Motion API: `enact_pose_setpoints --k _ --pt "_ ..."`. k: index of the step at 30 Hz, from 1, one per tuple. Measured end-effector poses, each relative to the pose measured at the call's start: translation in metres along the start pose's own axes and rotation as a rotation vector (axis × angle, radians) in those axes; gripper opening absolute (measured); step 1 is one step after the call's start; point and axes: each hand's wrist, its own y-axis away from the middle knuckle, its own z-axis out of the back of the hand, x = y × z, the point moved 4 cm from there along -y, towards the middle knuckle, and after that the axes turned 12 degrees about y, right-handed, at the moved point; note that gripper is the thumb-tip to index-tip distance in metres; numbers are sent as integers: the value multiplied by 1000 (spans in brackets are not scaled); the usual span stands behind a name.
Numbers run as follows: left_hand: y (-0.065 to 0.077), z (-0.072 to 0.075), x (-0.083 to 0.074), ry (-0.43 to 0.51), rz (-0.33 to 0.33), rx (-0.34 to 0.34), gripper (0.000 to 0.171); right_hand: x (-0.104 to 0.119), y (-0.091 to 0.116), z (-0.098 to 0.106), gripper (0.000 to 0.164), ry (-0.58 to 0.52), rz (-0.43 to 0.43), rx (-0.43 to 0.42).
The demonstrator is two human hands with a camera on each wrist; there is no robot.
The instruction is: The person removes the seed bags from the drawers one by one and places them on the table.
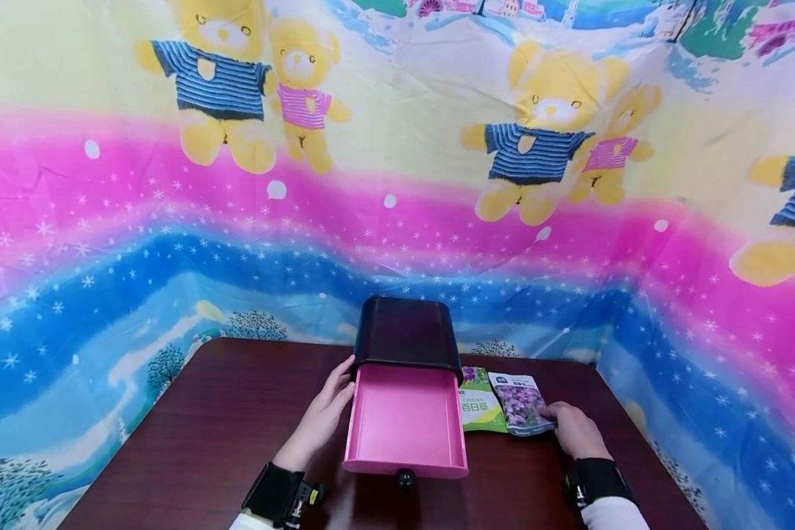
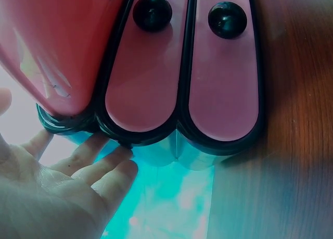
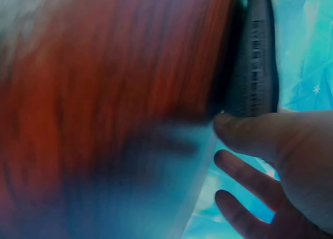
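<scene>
A black cabinet [image 1: 407,331] with pink drawers stands on the table, its top drawer [image 1: 405,419] pulled out, showing a bare pink inside. My left hand [image 1: 326,412] rests its extended fingers against the cabinet's left side. The left wrist view shows the fingertips [image 2: 127,168] at the black rim, beside two closed drawers [image 2: 143,72] with round black knobs. To the cabinet's right lies a seed packet with purple flowers [image 1: 520,401]. My right hand [image 1: 578,430] pinches that packet's lower right edge; the right wrist view shows the packet [image 3: 256,57] nearly edge-on at the thumb.
A green and white seed packet [image 1: 480,405] lies between the cabinet and the purple-flowered one, partly hidden by the drawer. A patterned cloth with bears [image 1: 384,243] hangs behind and around the dark wooden table [image 1: 238,397].
</scene>
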Motion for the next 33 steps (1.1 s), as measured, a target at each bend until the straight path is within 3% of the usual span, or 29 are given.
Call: enact_pose_setpoints --k 8,15,19,26,33 --pt "-1 1 3 12 9 -17 54 5 2 0 47 21 2 68" --pt "-2 1 4 13 18 -21 54 10 2 -3 58 22 -11 191" --pt "-2 1 5 4 21 -21 55 17 4 2 54 30 8 192" --pt "-2 1 3 17 29 -18 55 46 13 29 39 50 68 -22" --pt "-1 0 0 1 13 3 56 95 28 70 22 -30 151 -389"
